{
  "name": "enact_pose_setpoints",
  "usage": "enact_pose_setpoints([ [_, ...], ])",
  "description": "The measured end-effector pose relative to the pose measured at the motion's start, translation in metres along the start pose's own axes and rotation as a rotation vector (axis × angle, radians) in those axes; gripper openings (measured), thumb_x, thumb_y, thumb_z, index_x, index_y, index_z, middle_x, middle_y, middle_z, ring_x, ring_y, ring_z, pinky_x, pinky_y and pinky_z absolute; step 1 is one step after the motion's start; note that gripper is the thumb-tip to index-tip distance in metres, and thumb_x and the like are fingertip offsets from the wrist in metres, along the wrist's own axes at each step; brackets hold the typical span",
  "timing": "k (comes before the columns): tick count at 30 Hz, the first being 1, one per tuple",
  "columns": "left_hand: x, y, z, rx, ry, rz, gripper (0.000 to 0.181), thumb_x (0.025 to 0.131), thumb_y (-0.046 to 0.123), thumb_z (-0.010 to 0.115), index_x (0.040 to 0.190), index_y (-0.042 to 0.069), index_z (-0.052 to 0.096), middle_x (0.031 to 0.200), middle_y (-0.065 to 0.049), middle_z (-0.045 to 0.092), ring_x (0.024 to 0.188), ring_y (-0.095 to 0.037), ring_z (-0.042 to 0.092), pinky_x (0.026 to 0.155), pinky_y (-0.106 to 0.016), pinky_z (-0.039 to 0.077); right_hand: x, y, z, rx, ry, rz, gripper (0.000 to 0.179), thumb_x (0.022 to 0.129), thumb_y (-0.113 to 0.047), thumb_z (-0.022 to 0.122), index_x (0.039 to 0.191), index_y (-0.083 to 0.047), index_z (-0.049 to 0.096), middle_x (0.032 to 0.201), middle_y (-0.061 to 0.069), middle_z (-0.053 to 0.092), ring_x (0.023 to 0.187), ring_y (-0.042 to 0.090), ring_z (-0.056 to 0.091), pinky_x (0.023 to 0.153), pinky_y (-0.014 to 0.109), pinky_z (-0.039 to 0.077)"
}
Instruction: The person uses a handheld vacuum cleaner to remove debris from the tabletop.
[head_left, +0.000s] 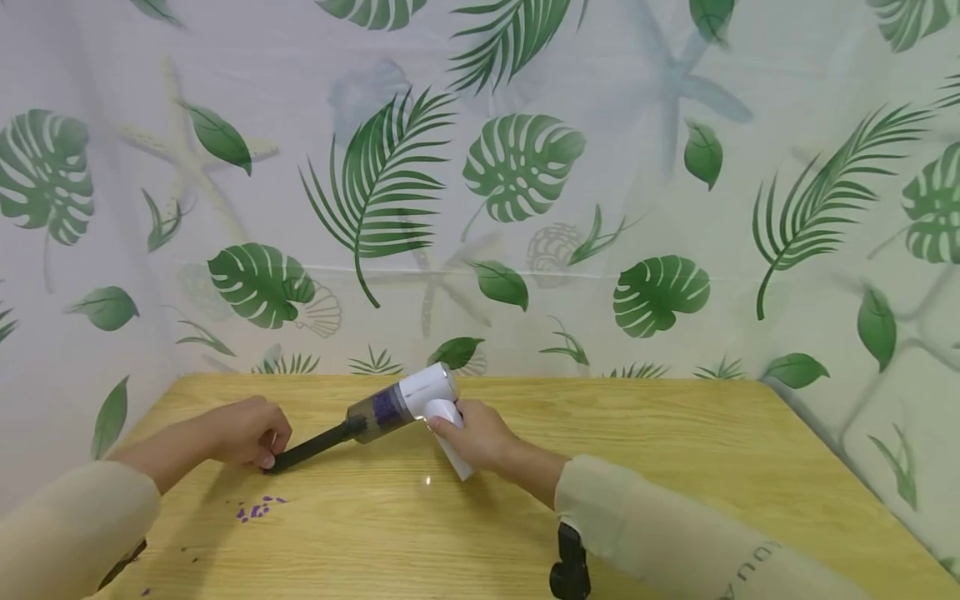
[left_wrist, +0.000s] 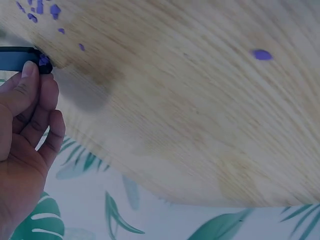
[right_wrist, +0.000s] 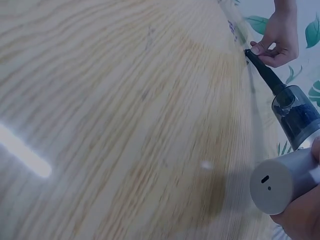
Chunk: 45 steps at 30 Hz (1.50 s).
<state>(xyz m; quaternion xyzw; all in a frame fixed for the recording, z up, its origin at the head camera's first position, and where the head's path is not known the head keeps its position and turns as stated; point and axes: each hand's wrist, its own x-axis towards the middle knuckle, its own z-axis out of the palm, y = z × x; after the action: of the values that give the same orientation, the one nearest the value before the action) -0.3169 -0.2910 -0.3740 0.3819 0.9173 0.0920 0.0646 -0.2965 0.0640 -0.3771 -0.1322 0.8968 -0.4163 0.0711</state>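
A white handheld vacuum cleaner (head_left: 427,387) slants over the table, its clear dust cup (right_wrist: 296,116) partly filled with dark purple bits. My right hand (head_left: 480,437) grips it by the handle. The long black nozzle (head_left: 315,447) points left and down; my left hand (head_left: 251,433) pinches its tip between thumb and fingers. In the left wrist view, a few purple scraps (left_wrist: 44,60) show at the nozzle's mouth, beside the left thumb. Small purple paper-like pieces (head_left: 257,510) lie on the table just in front of the left hand.
The wood-grain table (head_left: 637,500) stands against a leaf-print cloth (head_left: 585,192). One purple piece (left_wrist: 262,54) lies apart from the cluster, and a few dark specks (head_left: 189,553) are scattered near the left sleeve. A black wrist device (head_left: 570,562) hangs below the right sleeve.
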Motion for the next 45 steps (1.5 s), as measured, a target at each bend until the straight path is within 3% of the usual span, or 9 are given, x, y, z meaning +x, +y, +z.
enact_pose_setpoints([
  [7,0.006,0.014,-0.002,-0.031,-0.035,-0.033,0.028,0.072,-0.003,0.079,0.067,0.019,0.063,0.058,0.015,0.057,0.055,0.003,0.044,0.057,-0.021,0.042,-0.001,0.01,-0.007,0.01,0.013,-0.02,0.037,0.099,-0.03,0.062,0.11,0.006,0.061,0.095,0.014,0.065,0.08,0.02,0.061,0.067,0.034,0.055],
  [20,-0.007,0.03,0.002,-0.131,-0.11,-0.074,0.028,0.075,-0.002,0.081,0.066,0.017,0.063,0.054,0.011,0.057,0.049,0.003,0.047,0.056,-0.02,0.045,-0.005,0.013,-0.006,0.034,-0.022,-0.018,0.034,0.097,-0.029,0.065,0.102,0.005,0.066,0.087,0.011,0.065,0.074,0.019,0.061,0.062,0.031,0.054],
  [24,-0.013,0.028,0.0,-0.094,-0.107,-0.054,0.028,0.074,-0.004,0.081,0.066,0.016,0.062,0.057,0.012,0.058,0.052,0.004,0.048,0.057,-0.02,0.044,-0.007,0.012,0.005,0.048,-0.039,-0.01,0.037,0.098,-0.03,0.063,0.106,0.006,0.064,0.087,0.011,0.064,0.074,0.018,0.06,0.062,0.03,0.053],
  [31,-0.027,0.01,-0.002,0.013,-0.083,-0.06,0.033,0.07,-0.005,0.081,0.064,0.019,0.059,0.056,0.016,0.056,0.055,0.004,0.046,0.057,-0.02,0.042,-0.009,0.004,0.026,0.044,-0.046,-0.042,0.042,0.101,-0.035,0.059,0.105,0.006,0.062,0.085,0.01,0.062,0.072,0.018,0.058,0.061,0.029,0.051],
  [37,-0.036,0.005,-0.001,-0.017,-0.083,-0.053,0.033,0.068,-0.006,0.08,0.064,0.019,0.059,0.056,0.017,0.054,0.052,0.005,0.044,0.057,-0.02,0.041,-0.009,0.0,0.032,0.04,-0.06,-0.069,0.041,0.101,-0.035,0.058,0.106,0.005,0.061,0.085,0.009,0.061,0.073,0.018,0.058,0.062,0.029,0.051],
  [42,-0.032,0.013,0.001,-0.074,-0.061,-0.022,0.032,0.071,-0.006,0.079,0.065,0.018,0.059,0.053,0.015,0.053,0.052,0.006,0.04,0.056,-0.019,0.04,-0.007,0.001,0.02,-0.006,-0.052,-0.082,0.04,0.102,-0.032,0.057,0.112,0.006,0.06,0.09,0.011,0.063,0.077,0.019,0.059,0.064,0.032,0.053],
  [45,-0.03,0.019,0.001,-0.133,-0.083,-0.041,0.032,0.072,-0.009,0.077,0.065,0.017,0.059,0.051,0.014,0.056,0.047,0.007,0.042,0.057,-0.019,0.043,-0.007,0.002,0.013,-0.021,-0.048,-0.096,0.038,0.101,-0.031,0.058,0.111,0.006,0.06,0.089,0.012,0.063,0.076,0.019,0.059,0.063,0.031,0.053],
])
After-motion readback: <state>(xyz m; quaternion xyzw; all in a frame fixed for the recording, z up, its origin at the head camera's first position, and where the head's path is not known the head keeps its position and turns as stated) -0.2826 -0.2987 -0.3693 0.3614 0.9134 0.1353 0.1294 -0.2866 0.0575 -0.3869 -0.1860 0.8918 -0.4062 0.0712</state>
